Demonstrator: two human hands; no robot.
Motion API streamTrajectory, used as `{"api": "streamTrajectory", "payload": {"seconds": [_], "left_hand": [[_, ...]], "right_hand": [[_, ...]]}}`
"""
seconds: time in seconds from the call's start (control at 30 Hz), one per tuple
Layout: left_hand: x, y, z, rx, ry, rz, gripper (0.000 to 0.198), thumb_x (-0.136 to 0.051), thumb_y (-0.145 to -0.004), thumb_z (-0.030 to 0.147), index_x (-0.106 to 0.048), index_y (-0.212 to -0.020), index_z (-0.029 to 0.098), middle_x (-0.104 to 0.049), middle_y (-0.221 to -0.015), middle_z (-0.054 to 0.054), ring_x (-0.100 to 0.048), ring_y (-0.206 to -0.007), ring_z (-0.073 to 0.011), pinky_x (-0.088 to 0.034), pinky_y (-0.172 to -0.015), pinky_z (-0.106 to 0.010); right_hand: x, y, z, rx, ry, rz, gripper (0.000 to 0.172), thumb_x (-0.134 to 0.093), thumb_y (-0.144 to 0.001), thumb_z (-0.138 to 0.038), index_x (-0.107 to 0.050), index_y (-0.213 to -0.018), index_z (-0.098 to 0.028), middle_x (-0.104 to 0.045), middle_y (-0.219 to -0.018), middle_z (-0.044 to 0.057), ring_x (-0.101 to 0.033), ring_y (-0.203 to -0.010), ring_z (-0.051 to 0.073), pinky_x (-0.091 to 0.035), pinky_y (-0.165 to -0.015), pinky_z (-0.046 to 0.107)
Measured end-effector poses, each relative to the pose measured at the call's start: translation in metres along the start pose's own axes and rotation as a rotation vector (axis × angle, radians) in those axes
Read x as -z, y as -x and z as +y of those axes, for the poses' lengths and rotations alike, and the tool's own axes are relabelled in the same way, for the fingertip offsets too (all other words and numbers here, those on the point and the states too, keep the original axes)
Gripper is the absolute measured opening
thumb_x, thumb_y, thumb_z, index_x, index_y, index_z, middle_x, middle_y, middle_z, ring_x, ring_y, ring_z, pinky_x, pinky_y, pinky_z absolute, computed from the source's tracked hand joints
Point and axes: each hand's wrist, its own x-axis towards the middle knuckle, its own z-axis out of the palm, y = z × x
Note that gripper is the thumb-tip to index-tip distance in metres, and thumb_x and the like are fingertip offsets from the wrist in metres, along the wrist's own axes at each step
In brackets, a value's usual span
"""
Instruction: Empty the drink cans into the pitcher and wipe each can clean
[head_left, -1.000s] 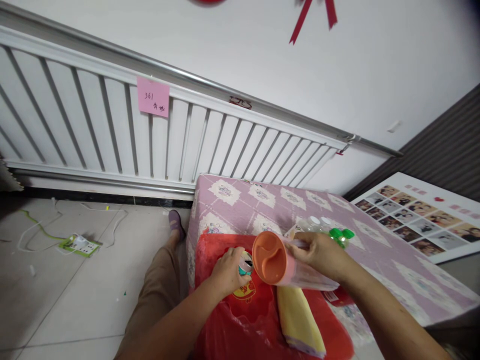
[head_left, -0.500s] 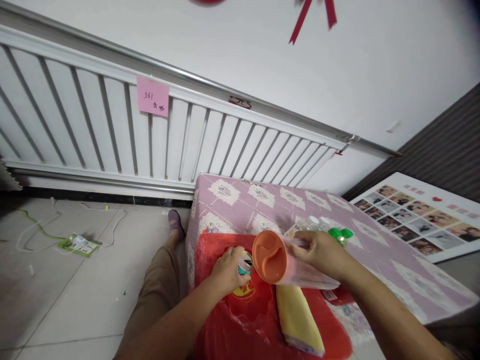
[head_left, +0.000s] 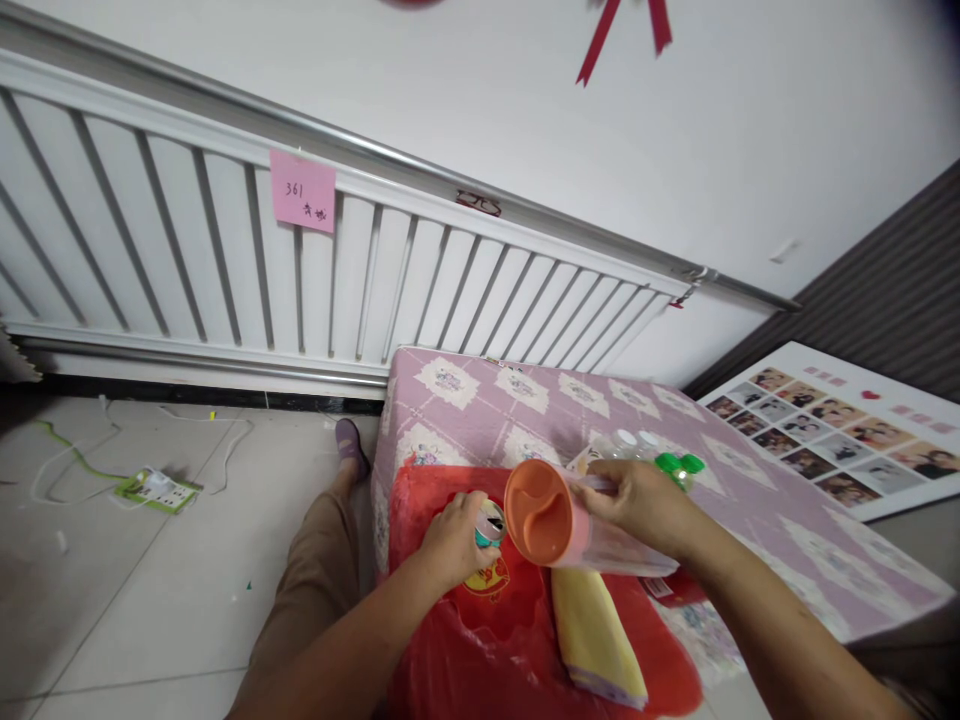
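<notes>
My left hand (head_left: 455,540) is closed around an opened drink can (head_left: 491,523), whose top faces up toward me. My right hand (head_left: 637,500) grips the handle of a clear plastic pitcher (head_left: 622,548) with an orange lid (head_left: 538,513). The pitcher lies tilted nearly on its side, its lid end toward the can and close beside it. Below the can is a red plastic covering (head_left: 480,670) with a yellow printed design. A folded yellow cloth (head_left: 600,640) rests on the red covering under the pitcher. Whether liquid moves between pitcher and can, I cannot tell.
Bottles with green caps (head_left: 681,468) and white caps stand behind my right hand on the flowered tablecloth (head_left: 585,395). A white radiator (head_left: 420,280) runs along the wall. On the floor at left lies a power strip (head_left: 157,490) with cables. A photo board (head_left: 832,430) leans at right.
Almost nothing differs. The view has shifted very slightly, while both hands keep the can and the pitcher in the same places.
</notes>
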Motion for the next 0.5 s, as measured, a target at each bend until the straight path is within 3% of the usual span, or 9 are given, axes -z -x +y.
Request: {"api": "streamTrajectory", "payload": {"seconds": [0.5], "left_hand": [[0.0002,0.0007,0.0009,-0.01,-0.047,0.039,0.06,-0.075,-0.067,0.024,-0.049,-0.121,0.026,-0.059,-0.125,-0.006,-0.053,-0.118,-0.0263,-0.042,-0.101,-0.036]], "right_hand": [[-0.0004,0.0,0.0024,0.004,-0.015,0.02,0.024,-0.055,-0.073,-0.033,-0.045,-0.054,-0.022,-0.043,-0.05,-0.004,-0.041,-0.05,0.012,-0.029,-0.05,0.027]]}}
